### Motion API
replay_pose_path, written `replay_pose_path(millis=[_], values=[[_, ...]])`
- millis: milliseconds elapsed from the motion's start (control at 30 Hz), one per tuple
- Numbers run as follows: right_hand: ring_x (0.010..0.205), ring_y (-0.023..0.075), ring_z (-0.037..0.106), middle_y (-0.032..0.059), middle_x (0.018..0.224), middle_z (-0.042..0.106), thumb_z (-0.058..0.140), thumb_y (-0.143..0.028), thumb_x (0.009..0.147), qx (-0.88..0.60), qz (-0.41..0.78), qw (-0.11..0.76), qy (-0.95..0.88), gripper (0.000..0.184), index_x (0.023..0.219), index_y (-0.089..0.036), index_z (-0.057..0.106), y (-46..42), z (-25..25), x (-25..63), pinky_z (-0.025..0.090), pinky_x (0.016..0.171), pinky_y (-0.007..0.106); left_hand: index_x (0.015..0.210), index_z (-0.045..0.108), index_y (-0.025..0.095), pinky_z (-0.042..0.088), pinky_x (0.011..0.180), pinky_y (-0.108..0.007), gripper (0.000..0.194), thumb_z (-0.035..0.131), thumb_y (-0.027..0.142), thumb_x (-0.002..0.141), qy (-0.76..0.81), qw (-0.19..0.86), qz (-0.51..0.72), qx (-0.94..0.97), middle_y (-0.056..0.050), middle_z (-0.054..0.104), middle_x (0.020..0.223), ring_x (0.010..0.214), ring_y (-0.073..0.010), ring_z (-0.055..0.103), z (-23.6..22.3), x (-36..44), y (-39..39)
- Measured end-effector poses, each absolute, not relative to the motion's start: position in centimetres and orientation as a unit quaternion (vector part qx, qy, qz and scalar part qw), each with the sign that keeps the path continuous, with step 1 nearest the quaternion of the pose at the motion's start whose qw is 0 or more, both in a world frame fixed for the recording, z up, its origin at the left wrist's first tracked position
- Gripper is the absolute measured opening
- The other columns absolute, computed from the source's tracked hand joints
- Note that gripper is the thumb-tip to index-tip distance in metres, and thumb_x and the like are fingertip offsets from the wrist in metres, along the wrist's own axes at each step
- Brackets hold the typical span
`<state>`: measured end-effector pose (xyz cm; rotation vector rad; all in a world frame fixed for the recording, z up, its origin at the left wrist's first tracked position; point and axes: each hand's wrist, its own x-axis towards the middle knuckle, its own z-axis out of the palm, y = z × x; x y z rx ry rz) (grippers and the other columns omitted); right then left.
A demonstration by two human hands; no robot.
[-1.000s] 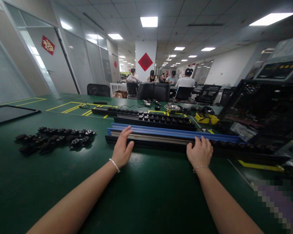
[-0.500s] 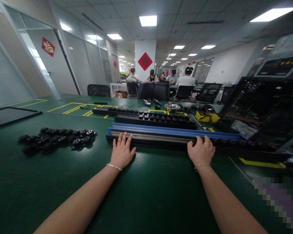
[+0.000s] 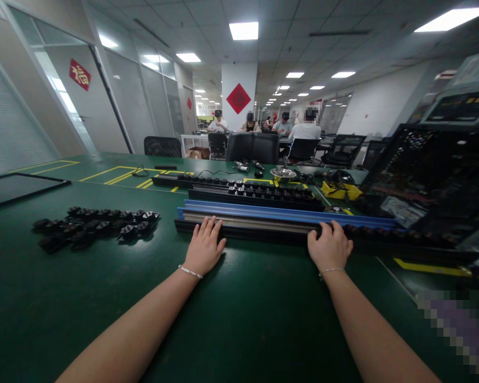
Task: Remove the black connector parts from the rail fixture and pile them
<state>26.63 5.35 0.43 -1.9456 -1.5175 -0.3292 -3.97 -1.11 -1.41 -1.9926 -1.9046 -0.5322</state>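
A long black rail (image 3: 263,234) lies across the green table (image 3: 231,319) in front of me. Just behind it lie a grey rail and a blue rail (image 3: 271,214). My left hand (image 3: 204,246) rests palm down at the rail's left part, fingers stretched out over its near edge. My right hand (image 3: 329,247) sits on the same rail further right, fingers curled over its top. The rail's right stretch carries a row of small black parts (image 3: 383,233).
A heap of small black parts (image 3: 96,227) lies left. Further back are more black rails with knobs (image 3: 255,196), a metal bowl (image 3: 282,174), yellow items (image 3: 340,191). A black crate (image 3: 431,181) stands right. Several people sit at a far table (image 3: 263,130).
My left hand has come down from a raised, tilted pose to lie flat at the rail. The right hand has stayed on the rail. The view shifted slightly.
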Motion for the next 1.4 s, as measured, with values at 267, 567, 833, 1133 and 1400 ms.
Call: replay_pose_path(millis=[267,567,833,1133,1400], values=[[0.108,0.0306,0.050,0.0143,0.131,0.047,0.040,-0.029,0.080,-0.727,-0.131,0.328,-0.589,0.040,0.112,-0.016,0.061,5.2,0.4,26.6,0.030,0.098,0.057,0.137,0.039,0.017,0.029,0.109,-0.048,0.053,0.038,0.037,0.089,-0.665,0.162,-0.192,-0.703,-0.009,0.036,0.146,0.137,-0.0269,0.027,-1.4,-4.0,-1.1],[0.108,0.0282,0.050,0.0120,0.130,0.049,0.039,-0.029,0.081,-0.712,-0.117,0.342,-0.602,0.039,0.111,-0.017,0.061,5.2,0.3,26.4,0.026,0.101,0.057,0.133,0.045,0.017,0.024,0.110,-0.049,0.049,0.034,0.040,0.091,-0.651,0.196,-0.188,-0.709,-0.010,0.047,0.139,0.133,-0.0258,0.035,-0.8,-3.9,-1.2],[0.107,0.0274,0.051,0.0106,0.128,0.052,0.037,-0.029,0.081,-0.691,-0.116,0.347,-0.624,0.041,0.114,-0.017,0.058,5.1,0.2,26.1,0.025,0.102,0.055,0.129,0.050,0.017,0.027,0.109,-0.045,0.047,0.032,0.039,0.092,-0.643,0.206,-0.187,-0.713,-0.010,0.053,0.134,0.127,-0.0248,0.043,-0.5,-4.1,-0.9],[0.105,0.0270,0.052,0.0113,0.126,0.054,0.038,-0.029,0.081,-0.672,-0.117,0.350,-0.642,0.044,0.122,-0.018,0.051,5.2,0.1,26.0,0.026,0.102,0.053,0.130,0.049,0.017,0.032,0.107,-0.044,0.045,0.038,0.034,0.089,-0.647,0.187,-0.202,-0.711,-0.011,0.052,0.134,0.128,-0.0246,0.042,-0.6,-3.9,-0.9],[0.112,0.0256,0.050,0.0118,0.126,0.054,0.039,-0.027,0.081,-0.638,-0.120,0.349,-0.676,0.043,0.121,-0.016,0.051,5.2,0.0,25.6,0.026,0.104,0.051,0.131,0.048,0.015,0.033,0.107,-0.044,0.047,0.041,0.032,0.088,-0.647,0.187,-0.196,-0.713,-0.012,0.050,0.135,0.129,-0.0261,0.041,-0.7,-3.9,-0.9]])
